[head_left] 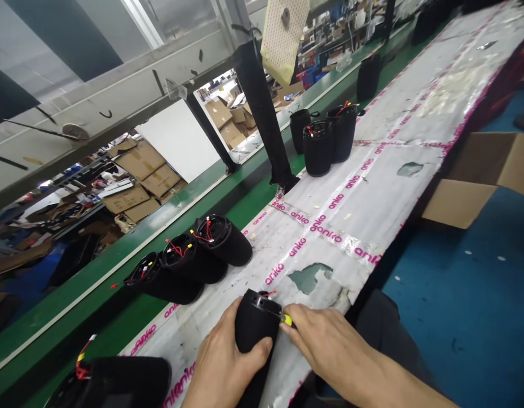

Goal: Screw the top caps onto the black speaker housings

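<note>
My left hand (230, 357) is wrapped round a black cylindrical speaker housing (256, 326), which tilts over the bench. Red wire shows at its upper rim. My right hand (319, 337) is closed on a small yellow-handled tool (287, 320) at the right side of that rim. Most of the tool is hidden by the fingers, so its exact kind is unclear. Beyond my hands, a row of similar housings (225, 241) has red wires and yellow tags at the open tops. Another black housing (130, 379) lies at the lower left, with its wires sticking up.
White wrap with pink "anko" print covers the bench (262, 255), torn in places. A green conveyor (181, 212) runs behind it. More housings (317, 148) stand farther along, near a black post (264, 113). An open cardboard box (457, 201) is at the right, above blue floor.
</note>
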{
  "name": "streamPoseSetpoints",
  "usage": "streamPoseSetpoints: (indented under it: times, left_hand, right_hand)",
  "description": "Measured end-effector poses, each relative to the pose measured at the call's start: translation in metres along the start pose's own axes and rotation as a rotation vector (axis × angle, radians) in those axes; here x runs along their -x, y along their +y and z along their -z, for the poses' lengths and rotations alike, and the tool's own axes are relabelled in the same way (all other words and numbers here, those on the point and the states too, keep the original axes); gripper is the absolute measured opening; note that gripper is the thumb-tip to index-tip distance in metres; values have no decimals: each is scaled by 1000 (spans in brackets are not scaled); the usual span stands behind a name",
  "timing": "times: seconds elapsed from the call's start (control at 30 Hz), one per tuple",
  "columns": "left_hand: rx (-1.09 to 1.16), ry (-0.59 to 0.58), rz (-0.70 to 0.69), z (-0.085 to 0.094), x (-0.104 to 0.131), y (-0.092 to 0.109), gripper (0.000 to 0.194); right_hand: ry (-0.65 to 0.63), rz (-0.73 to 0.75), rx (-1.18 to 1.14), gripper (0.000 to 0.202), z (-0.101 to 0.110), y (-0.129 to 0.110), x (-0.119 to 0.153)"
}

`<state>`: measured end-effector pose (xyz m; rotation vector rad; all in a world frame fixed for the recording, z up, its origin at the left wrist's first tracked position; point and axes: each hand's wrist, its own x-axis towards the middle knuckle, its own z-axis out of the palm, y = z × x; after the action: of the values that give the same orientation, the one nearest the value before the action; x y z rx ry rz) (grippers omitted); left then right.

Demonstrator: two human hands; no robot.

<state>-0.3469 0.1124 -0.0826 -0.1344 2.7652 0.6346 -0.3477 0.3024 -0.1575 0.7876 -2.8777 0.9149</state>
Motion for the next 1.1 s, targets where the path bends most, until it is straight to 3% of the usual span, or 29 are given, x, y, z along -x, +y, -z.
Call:
streamPoseSetpoints:
  times: [0.33, 0.8, 0.93, 1.03, 1.1]
  left_hand:
    - [-10, 7, -8, 1, -2, 3, 75]
    - [-48, -20, -3, 3, -4, 9, 72]
    - [-60, 20, -6, 0, -6, 11, 73]
    - [-127, 28, 13, -2, -6, 12, 77]
    - [-120, -2, 10, -2, -5, 13, 81]
  right_hand:
    - [23, 51, -32, 9, -7, 4, 1]
    - [-12, 17, 104, 7, -8, -1, -6]
    - [-65, 7, 177, 7, -3, -1, -11]
    - [-108, 17, 157, 9, 0, 1, -10]
    - [-72, 33, 93, 7, -3, 4, -6]
